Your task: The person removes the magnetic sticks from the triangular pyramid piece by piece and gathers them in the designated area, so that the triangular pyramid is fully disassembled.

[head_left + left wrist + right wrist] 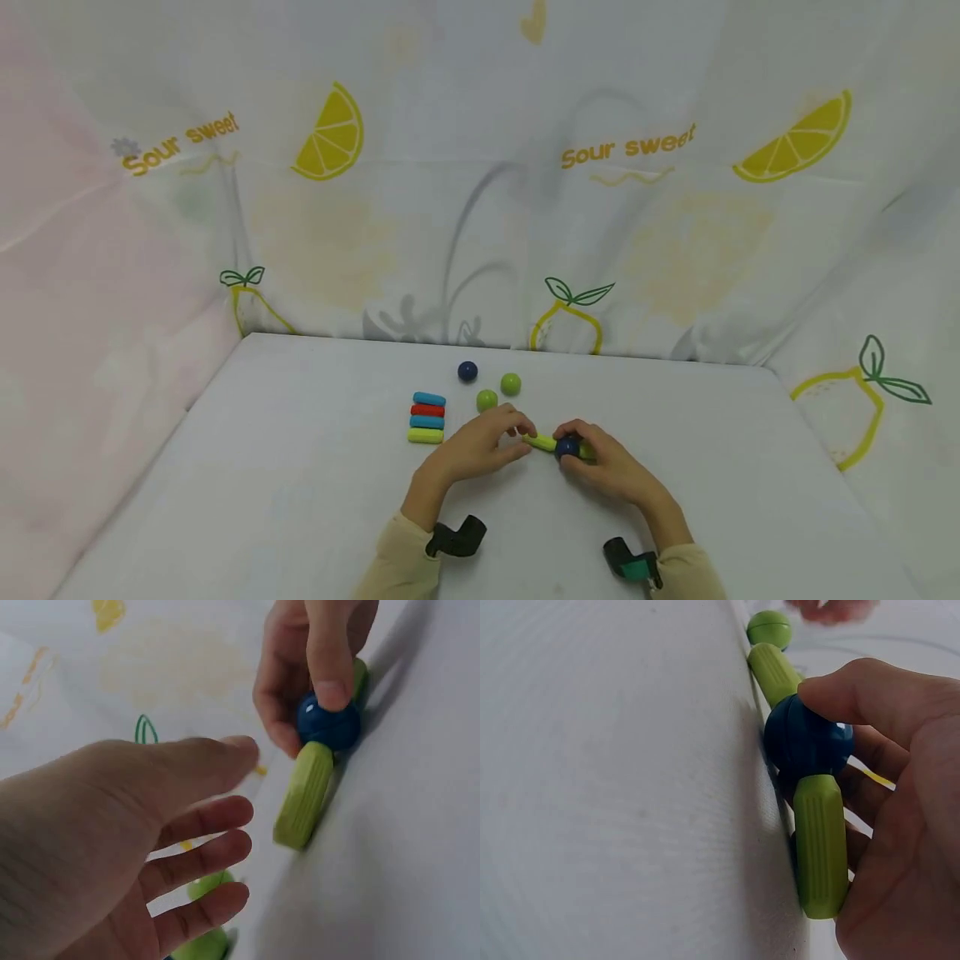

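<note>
My right hand [611, 467] pinches a dark blue ball [808, 739] between thumb and fingers. A yellow-green ridged stick [821, 847] meets the ball on the near side, and a second yellow-green stick [304, 796] sticks out on the opposite side toward my left hand. The ball and sticks form one row low over the white table. My left hand [476, 446] holds nothing; its fingers are spread and its fingertips hover beside the free end of that second stick. The fingers behind the ball are partly hidden in the right wrist view.
Two green balls [511, 383] and another dark blue ball [467, 371] sit farther back on the white table [300, 500]. Left of them lie several short sticks in a column, including a red stick [427, 411]. A printed cloth [420, 233] hangs behind the table.
</note>
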`<act>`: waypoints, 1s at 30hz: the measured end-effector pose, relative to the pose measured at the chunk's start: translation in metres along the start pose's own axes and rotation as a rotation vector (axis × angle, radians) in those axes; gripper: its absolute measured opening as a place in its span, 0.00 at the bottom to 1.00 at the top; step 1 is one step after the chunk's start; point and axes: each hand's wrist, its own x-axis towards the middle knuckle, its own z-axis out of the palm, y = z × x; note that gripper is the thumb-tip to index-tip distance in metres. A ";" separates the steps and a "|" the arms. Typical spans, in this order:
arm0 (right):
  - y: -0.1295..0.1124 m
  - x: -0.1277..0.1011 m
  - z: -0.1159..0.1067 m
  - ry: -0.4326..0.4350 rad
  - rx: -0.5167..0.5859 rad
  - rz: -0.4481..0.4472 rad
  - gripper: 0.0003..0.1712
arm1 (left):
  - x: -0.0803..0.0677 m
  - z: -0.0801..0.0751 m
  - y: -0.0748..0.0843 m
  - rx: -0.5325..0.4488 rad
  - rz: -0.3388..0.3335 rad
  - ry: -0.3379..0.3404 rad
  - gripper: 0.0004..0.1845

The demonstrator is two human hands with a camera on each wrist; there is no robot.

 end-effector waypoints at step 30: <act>-0.001 -0.001 -0.001 0.024 -0.043 -0.042 0.16 | 0.020 0.056 -0.011 0.096 -0.067 0.217 0.11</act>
